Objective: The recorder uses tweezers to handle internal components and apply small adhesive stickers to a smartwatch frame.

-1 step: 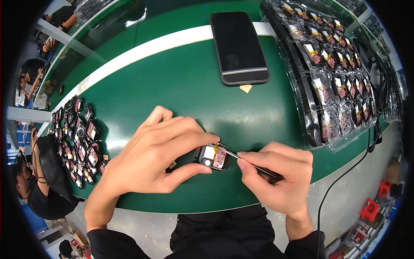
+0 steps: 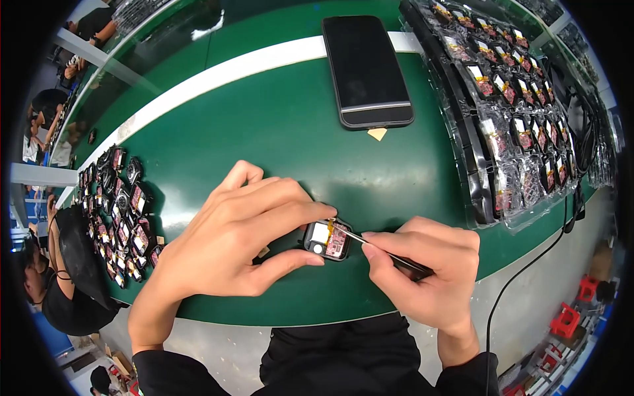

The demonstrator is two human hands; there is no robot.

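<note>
A small black watch case (image 2: 313, 245) lies open-backed on the green table, showing a white battery, yellow tape and a red circuit board (image 2: 337, 241). My left hand (image 2: 231, 234) steadies it, index fingertip on the far edge and thumb at the near left edge. From the right, my right hand (image 2: 429, 270) pinches dark tweezers (image 2: 396, 256) with a bright metal tip. That tip reaches the upper part of the board, beside the yellow tape. The fingertip partly hides the contact spot, so what the tip touches there is too small to tell.
A black phone (image 2: 366, 72) lies beyond my hands. Clear plastic trays (image 2: 485, 165) of similar open watch units stand at the right. Many loose units (image 2: 122, 224) are piled at the left. A black cable (image 2: 508, 285) hangs at the right edge. Another person (image 2: 72, 277) sits at the left.
</note>
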